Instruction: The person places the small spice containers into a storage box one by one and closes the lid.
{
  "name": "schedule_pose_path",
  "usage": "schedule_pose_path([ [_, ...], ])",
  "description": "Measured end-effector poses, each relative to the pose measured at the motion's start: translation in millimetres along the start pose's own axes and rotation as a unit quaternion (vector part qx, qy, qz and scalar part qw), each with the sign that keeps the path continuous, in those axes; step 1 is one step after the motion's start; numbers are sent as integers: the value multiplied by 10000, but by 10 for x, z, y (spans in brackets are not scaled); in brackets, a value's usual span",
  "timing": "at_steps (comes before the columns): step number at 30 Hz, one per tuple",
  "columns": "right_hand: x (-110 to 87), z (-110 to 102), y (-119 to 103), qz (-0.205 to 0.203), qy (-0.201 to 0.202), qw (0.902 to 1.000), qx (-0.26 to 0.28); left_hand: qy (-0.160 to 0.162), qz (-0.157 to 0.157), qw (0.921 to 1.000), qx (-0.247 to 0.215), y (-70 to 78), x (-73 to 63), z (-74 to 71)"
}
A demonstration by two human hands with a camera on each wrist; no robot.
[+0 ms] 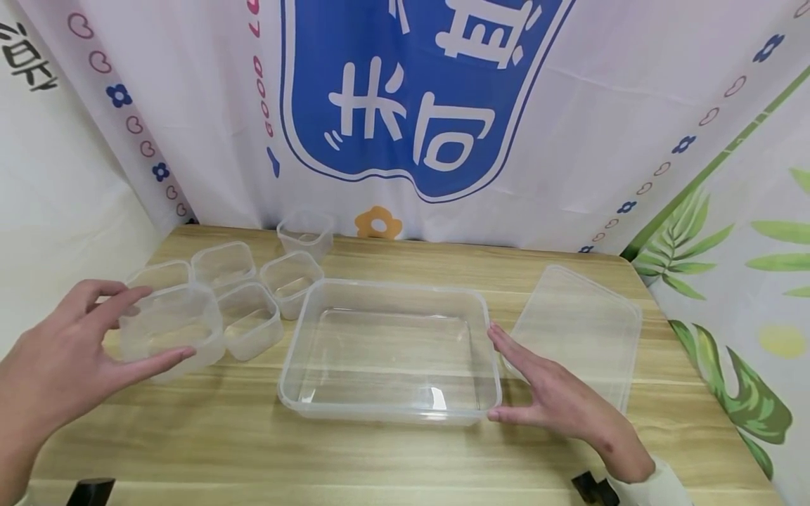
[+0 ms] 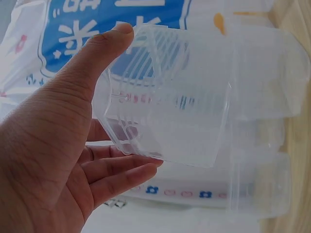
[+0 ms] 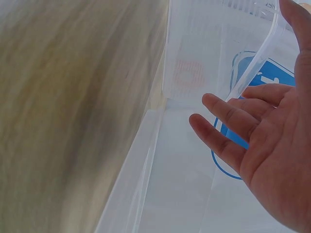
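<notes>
My left hand (image 1: 88, 344) grips a small clear plastic container (image 1: 174, 327) at the left of the table. In the left wrist view, the thumb lies on one side of that container (image 2: 170, 97) and the fingers on the other. A large clear rectangular container (image 1: 392, 414) stands in the middle of the table without a lid. My right hand (image 1: 563, 400) rests at its right end, fingers fairly straight and spread, with fingertips and thumb at the rim. In the right wrist view, the palm stays off the large container's wall (image 3: 194, 58).
Several more small clear containers, such as one by the large container (image 1: 291, 284) and one at the back edge (image 1: 306, 235), stand at the left. A flat clear lid (image 1: 582, 330) lies at the right, partly behind my right hand. A printed curtain (image 1: 221, 140) hangs behind the table.
</notes>
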State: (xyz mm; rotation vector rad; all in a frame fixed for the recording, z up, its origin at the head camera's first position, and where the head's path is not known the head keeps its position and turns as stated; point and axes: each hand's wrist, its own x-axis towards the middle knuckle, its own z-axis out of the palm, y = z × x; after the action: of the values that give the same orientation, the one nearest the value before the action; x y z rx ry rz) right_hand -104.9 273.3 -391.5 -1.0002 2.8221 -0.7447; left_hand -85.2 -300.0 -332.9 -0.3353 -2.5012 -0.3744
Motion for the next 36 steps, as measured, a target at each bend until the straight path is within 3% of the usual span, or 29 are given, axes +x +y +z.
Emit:
schedule_pose_path([
  [4,-3,0,-9,24,7,10000,-18,39,214,9997,-141,148,61,19],
  [7,0,8,-13,5,-16,10000,9,-31,166,9994,-301,261,105,40],
  [16,-2,19,-13,-31,8,10000,4,304,336,9968,-665,522,265,116],
  [24,-5,8,-10,-2,-7,10000,-6,474,1303,9857,-961,797,364,251],
  [28,-4,8,-7,0,-11,10000,26,265,1417,9817,-1247,945,382,344],
  [36,5,4,-5,22,-21,10000,65,-444,1458,9742,-1664,1240,403,575],
])
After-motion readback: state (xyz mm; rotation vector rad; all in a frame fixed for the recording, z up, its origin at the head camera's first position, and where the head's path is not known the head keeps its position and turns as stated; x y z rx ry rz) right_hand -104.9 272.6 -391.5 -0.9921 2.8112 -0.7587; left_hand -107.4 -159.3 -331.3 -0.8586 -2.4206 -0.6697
